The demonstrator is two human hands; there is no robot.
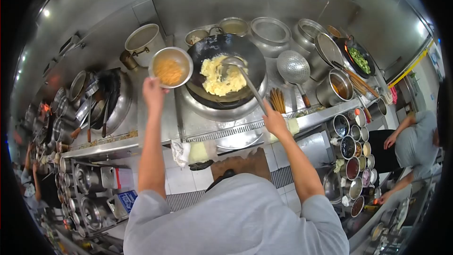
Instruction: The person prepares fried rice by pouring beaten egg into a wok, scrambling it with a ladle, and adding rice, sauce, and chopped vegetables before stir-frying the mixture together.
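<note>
My left hand (154, 93) grips the near rim of a metal bowl (188, 64), tilted slightly and raised left of the wok. Inside lie orange shreds (168, 71) that look like grated carrot. My right hand (275, 122) is closed around the long handle of a ladle (252, 88). The ladle's bowl rests among yellow scrambled egg (218, 85) in a dark wok (255, 52). That wok sits on a round metal burner ring (222, 113). Beside the left hand, the bowl partly overlaps the wok's left edge.
Right of the wok are a perforated skimmer (293, 66), a bamboo brush (277, 100) and a metal pot (334, 87). A tall pot (144, 42) stands behind the bowl. Another wok (113, 99) is at left. A co-worker (415, 137) stands right, near several sauce containers (348, 146). Folded cloths (191, 152) hang along the front edge.
</note>
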